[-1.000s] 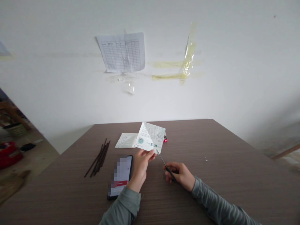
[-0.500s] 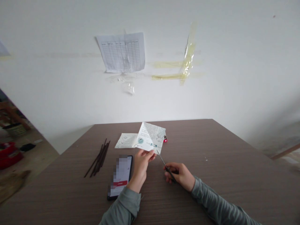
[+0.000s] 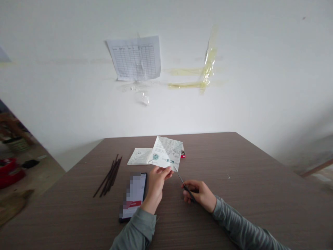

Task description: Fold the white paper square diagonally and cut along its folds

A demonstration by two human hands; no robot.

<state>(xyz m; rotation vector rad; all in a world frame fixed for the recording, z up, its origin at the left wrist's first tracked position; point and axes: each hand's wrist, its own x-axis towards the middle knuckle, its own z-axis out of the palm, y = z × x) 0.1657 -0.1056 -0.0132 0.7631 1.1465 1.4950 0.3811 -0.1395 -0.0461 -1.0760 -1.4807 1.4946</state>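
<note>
My left hand (image 3: 156, 184) pinches a folded printed paper (image 3: 166, 152) at its lower edge, holding it up just above the brown wood-grain table (image 3: 215, 156). My right hand (image 3: 200, 196) is shut around slim dark scissors (image 3: 185, 184), whose tip reaches that paper's lower right corner. Behind the fold, a small red object (image 3: 183, 156) is partly hidden. A flat printed leaflet (image 3: 138, 156) lies against the paper's left side. Left of my left hand lies a smartphone (image 3: 133, 196) with its screen pixelated, and my left wrist covers part of it.
Several thin dark sticks (image 3: 109, 176) lie on the table left of the phone. The table's far edge meets a white wall bearing a taped paper chart (image 3: 135, 58) and yellowed tape strips (image 3: 197, 78). A red container (image 3: 10, 173) sits on the floor at far left.
The folded paper's far corner has tilted slightly left. My hands and the scissors stay almost where they were.
</note>
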